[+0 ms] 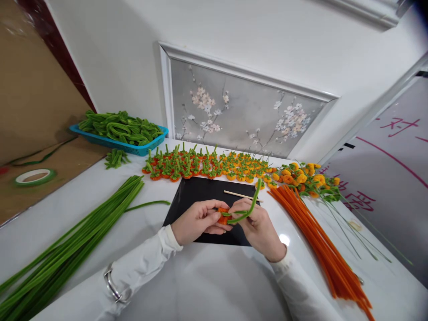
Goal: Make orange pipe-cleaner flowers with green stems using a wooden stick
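Observation:
Above a black mat (pixel 207 191) my two hands meet around a small orange piece (pixel 223 216) of fuzzy stem. My left hand (pixel 197 219) pinches it from the left, thumb and fingers closed. A green fuzzy stem (pixel 249 210) lies across the orange piece and curves up to the right. My right hand (pixel 259 225) has its fingers closed on this green stem, close to the orange piece. A thin wooden stick (pixel 239 194) lies on the mat just behind my right hand.
Long green stems (pixel 83 229) lie left, long orange stems (pixel 321 240) right. Behind the mat stand rows of small orange pieces (pixel 174 171) and yellow ones (pixel 249 167) with green tops. A blue basket (pixel 133 148) of green loops, a tape roll (pixel 35 177) and yellow flowers (pixel 302 178) lie farther out.

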`<state>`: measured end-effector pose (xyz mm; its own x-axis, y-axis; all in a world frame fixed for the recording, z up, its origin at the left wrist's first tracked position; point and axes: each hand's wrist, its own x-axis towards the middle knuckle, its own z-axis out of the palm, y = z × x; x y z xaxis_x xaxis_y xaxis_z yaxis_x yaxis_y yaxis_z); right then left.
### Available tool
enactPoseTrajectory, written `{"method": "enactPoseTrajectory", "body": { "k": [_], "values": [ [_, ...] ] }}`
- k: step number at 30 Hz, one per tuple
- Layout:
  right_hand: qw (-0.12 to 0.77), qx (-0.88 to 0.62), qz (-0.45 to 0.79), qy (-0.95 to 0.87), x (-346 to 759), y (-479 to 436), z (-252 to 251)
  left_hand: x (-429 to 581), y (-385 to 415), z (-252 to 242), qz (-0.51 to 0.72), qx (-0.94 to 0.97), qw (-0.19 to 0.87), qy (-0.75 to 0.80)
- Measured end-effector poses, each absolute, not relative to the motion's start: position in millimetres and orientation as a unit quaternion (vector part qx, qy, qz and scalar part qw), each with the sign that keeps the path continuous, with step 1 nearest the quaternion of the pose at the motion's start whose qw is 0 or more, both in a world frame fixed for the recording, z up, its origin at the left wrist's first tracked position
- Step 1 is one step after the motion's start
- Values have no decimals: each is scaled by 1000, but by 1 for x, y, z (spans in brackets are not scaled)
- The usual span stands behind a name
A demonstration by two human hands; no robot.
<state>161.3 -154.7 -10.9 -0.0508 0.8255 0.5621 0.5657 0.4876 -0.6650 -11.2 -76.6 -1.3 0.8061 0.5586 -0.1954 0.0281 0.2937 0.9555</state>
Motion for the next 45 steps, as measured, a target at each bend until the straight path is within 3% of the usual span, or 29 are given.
{"method": "enactPoseTrajectory", "body": {
  "k": [7, 11, 15, 17, 19, 23, 35, 39, 45],
  "values": [
    [496, -477, 170, -705, 159, -154, -13, -11, -79, 1, 203, 610, 719, 263],
    [491, -542, 219, -646, 165, -154, -20, -10, -79, 0, 233, 633, 680, 288],
    [536, -564, -19, -627, 171, -163, -12, -10, -76, -1, 245, 624, 675, 308],
    [497, -526, -140, -675, 169, -169, -4, -11, -76, -1, 244, 620, 679, 309],
    [410, -508, -173, -737, 164, -171, 1, -11, -76, 0, 241, 620, 683, 301],
    [332, -521, -171, -767, 156, -166, -2, -12, -77, 0, 232, 645, 677, 268],
    [403, -521, -48, -751, 154, -163, -8, -15, -77, -4, 217, 696, 652, 207],
    [379, -521, -87, -760, 149, -162, -8, -15, -80, -6, 196, 758, 586, 210],
    [276, -542, -121, -784, 148, -162, -8, -16, -85, -1, 185, 842, 458, 214]
  ]
}}
